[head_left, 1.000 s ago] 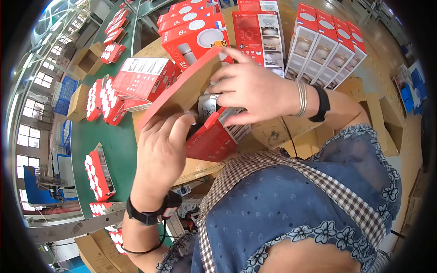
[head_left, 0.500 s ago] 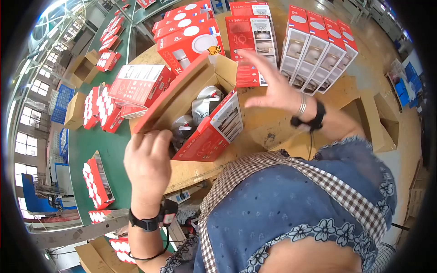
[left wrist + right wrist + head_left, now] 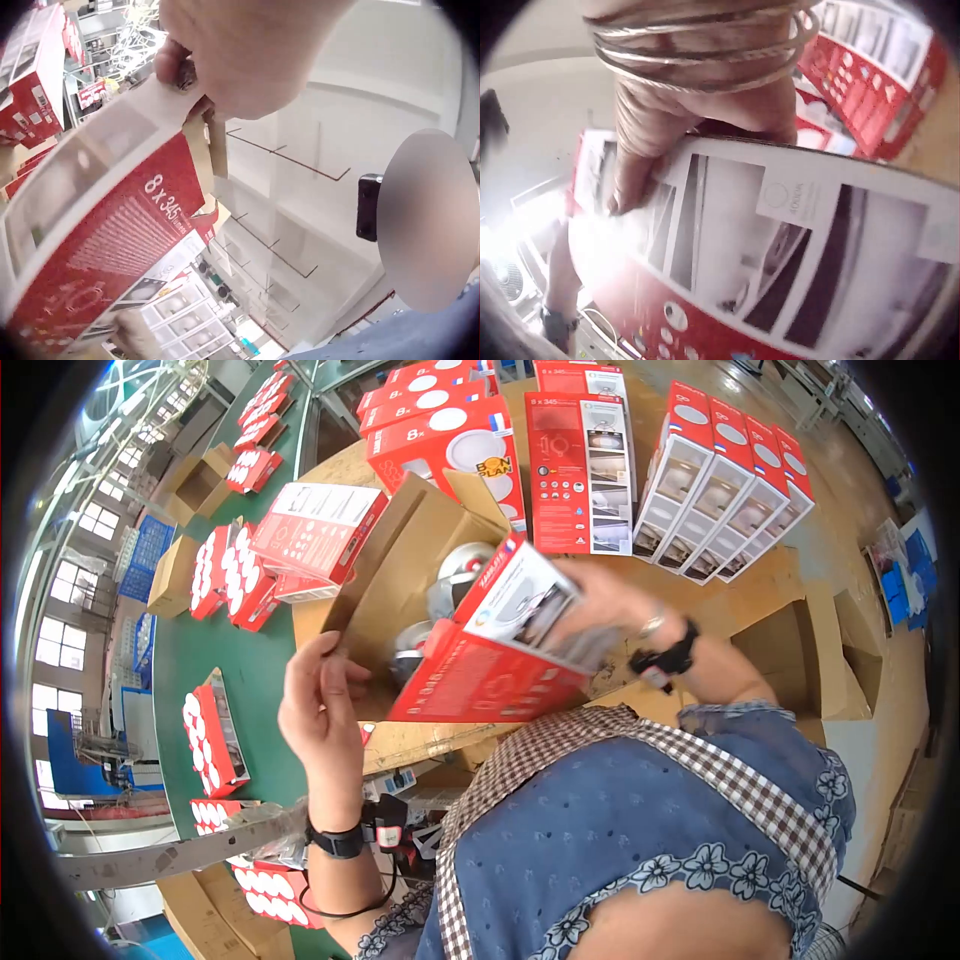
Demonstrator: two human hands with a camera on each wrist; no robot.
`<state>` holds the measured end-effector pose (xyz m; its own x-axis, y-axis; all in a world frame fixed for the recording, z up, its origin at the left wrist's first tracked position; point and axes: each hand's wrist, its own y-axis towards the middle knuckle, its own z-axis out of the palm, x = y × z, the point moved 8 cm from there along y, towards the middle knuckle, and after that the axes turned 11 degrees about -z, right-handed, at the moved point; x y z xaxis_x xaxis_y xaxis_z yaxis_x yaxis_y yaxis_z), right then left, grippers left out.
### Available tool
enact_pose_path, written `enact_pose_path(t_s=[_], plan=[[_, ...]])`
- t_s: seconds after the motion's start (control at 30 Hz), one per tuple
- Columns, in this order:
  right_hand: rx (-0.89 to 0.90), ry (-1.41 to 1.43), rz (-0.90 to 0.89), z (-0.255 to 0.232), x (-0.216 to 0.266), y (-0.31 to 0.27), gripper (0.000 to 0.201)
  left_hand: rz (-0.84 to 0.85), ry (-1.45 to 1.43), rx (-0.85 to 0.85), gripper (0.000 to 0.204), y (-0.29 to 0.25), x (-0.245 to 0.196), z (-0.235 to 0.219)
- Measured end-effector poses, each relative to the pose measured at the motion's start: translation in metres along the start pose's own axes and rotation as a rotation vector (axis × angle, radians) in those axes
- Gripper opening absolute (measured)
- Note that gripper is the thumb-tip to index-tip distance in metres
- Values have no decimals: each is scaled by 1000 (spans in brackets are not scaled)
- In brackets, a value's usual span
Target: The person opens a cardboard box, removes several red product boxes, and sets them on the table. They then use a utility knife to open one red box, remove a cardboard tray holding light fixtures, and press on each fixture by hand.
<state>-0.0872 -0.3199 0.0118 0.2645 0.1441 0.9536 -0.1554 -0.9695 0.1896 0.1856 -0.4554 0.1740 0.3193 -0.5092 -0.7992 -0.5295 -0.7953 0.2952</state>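
An opened red and white carton (image 3: 480, 680) is tilted over the table's near edge, its brown flaps standing up. Inside it lie silver-and-white round items (image 3: 462, 572), partly hidden by the walls. At the carton's left end is the left hand (image 3: 325, 710); in the left wrist view this hand (image 3: 240, 56) grips a corner of the carton (image 3: 135, 240) with curled fingers. The right hand (image 3: 600, 605), blurred, holds the printed right side. The right wrist view shows that hand (image 3: 697, 120) gripping the carton's edge (image 3: 735, 217), one digit on the printed face.
Red cartons (image 3: 450, 455) stand along the table's back, with tall white-sided ones (image 3: 690, 490) at the right. Another carton (image 3: 315, 535) lies at the left. Packs of white discs (image 3: 212, 745) sit on the green surface (image 3: 180, 680). An open brown box (image 3: 800, 660) is at the right.
The right hand has come away from the carton's opening and down onto its right side. The carton has tilted and turned, showing more of its printed face.
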Motion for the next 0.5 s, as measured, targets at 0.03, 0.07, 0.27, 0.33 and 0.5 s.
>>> enact_pose_path(t_s=[0.03,0.07,0.27,0.33,0.5], plan=[[59,-100,31,-17,15,-4,78,-18,-99,59,20,-4,14,9],[117,-198,64,-32,22,-6,78,-92,-192,156,19,-8,39,26],[537,-606,267,-32,-46,16,80,-644,-464,313,14,-56,194,118],[578,-566,269,-18,-72,28,80,-679,-434,239,14,-66,224,109],[592,-497,279,1,-107,64,81,-811,-497,86,29,-88,272,70]])
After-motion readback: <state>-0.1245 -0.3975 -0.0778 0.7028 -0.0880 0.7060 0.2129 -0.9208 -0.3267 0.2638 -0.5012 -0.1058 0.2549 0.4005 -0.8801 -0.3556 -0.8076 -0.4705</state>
